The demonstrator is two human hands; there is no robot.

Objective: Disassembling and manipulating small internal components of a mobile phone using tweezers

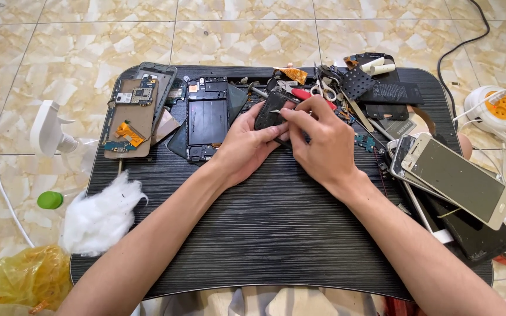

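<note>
The left hand (247,143) is gripping a small black phone part (270,111) from below and behind, holding it above the middle of the black table (276,234). The part is standing tilted, with its long axis running up and away from the person. The right hand (317,137) is coming from the right side — its fingers (294,117) are pinched on the part's near edge, and both hands are equally close to it.
</note>
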